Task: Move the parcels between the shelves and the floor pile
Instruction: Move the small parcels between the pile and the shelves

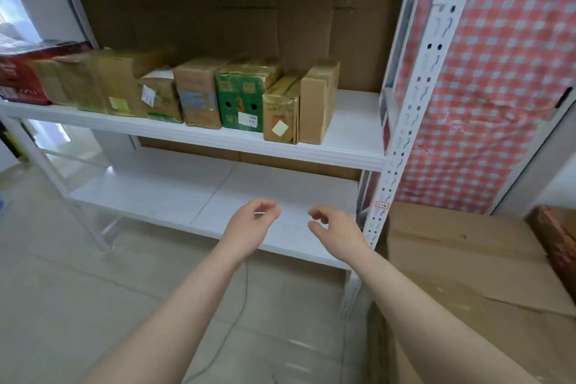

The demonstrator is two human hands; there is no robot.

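Note:
A row of several parcels stands on the middle shelf (pixel 352 134) of a white metal rack: a red carton (pixel 21 75) at the far left, brown boxes, a green box (pixel 241 100) with an orange 3, and a plain brown box (pixel 318 103) at the right end. The bottom shelf (pixel 174 193) holds nothing. My left hand (pixel 249 224) and my right hand (pixel 335 231) hover side by side over the front of the bottom shelf, fingers loosely curled and apart, holding nothing.
The rack's perforated right upright (pixel 414 97) stands just right of my right hand. A large flattened cardboard box (pixel 461 265) lies on the floor at the right, before a red checked cloth (pixel 498 87). A thin cord (pixel 240 305) trails over the tiled floor.

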